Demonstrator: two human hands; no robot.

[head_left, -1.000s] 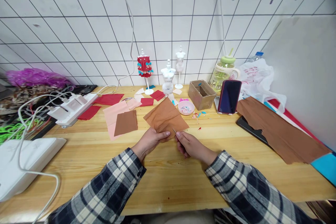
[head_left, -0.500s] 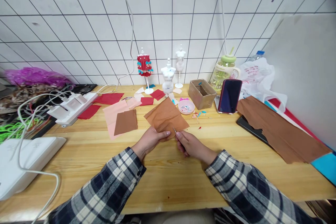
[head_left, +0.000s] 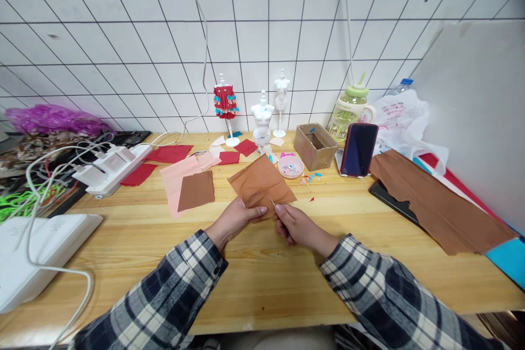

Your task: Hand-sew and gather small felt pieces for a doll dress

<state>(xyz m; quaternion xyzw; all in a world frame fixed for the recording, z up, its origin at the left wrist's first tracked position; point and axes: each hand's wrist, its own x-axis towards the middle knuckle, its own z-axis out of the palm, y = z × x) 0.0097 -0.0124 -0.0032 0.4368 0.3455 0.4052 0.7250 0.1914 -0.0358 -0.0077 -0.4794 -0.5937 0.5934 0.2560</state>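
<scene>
Just beyond your hands, the brown sheet has edged slightly right, its near edge pinched in your left hand, your right hand closed around a thin pointed tool, suggesting a small readjustment mid-work.

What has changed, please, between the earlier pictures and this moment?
The held brown sheet has shifted slightly to the right. Nothing was visibly taken hold of or let go: the left hand keeps the sheet, the right hand a thin tool. The pink dish and cardboard box stayed put.
</scene>
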